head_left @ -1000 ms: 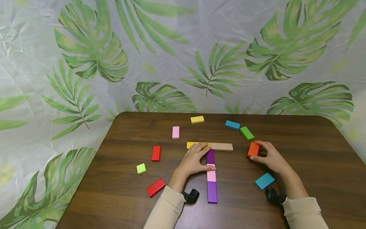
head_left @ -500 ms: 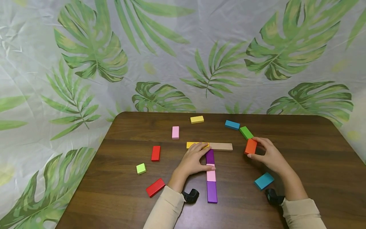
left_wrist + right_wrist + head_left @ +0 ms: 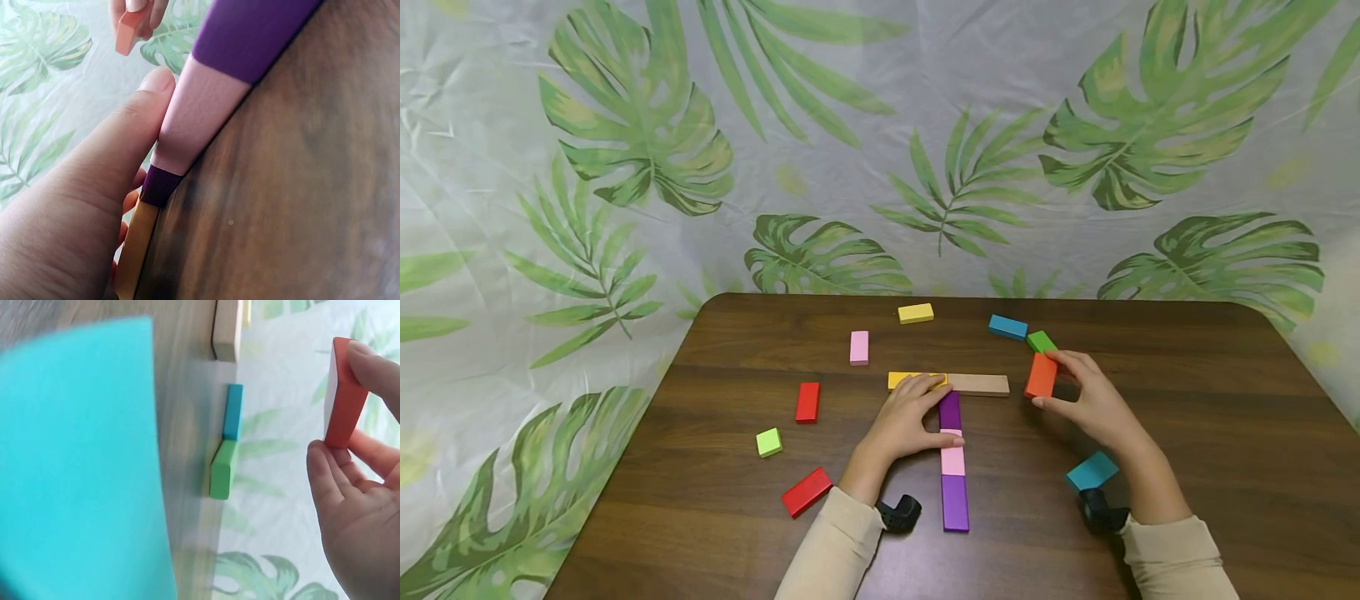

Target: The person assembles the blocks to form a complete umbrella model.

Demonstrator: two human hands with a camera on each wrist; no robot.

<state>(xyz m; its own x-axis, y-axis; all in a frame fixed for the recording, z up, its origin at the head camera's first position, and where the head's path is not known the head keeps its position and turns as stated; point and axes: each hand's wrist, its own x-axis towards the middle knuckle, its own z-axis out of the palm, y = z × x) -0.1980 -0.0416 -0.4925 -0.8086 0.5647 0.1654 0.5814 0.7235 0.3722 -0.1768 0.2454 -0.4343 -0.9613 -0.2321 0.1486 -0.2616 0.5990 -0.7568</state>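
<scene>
Compared with a second ago, the orange block [image 3: 1041, 375] sits further left and slightly higher in the frame, shifted by my right hand [image 3: 1096, 408]; my left hand [image 3: 904, 423] stays where it was.

Nearest, at the bottom of the frame, are my two beige sleeves [image 3: 842, 542], a black device [image 3: 900, 514] at each wrist. Right of bottom centre lies a violet block [image 3: 955, 502], with a red block [image 3: 807, 492] at lower left and a teal block [image 3: 1092, 471] at lower right, near my right wrist. The violet block continues upward into a pink block [image 3: 952, 462] and a dark purple block [image 3: 950, 410], end to end. My left thumb lies along the pink block, my fingers spread apart from it over the dark purple and amber blocks [image 3: 898, 380]. A lime block [image 3: 768, 442] and another red one [image 3: 807, 402] lie left of centre.

Right of centre, my right thumb and fingers pinch the orange block, which partly hides a green block [image 3: 1042, 341]. Between my hands, a tan block [image 3: 979, 384] meets the amber one. Farther up the worktop [image 3: 685, 517] lie a pale pink block [image 3: 859, 347], a blue one [image 3: 1007, 327] beside the green, and a yellow one [image 3: 915, 313], before a leaf-printed cloth [image 3: 820, 167].
</scene>
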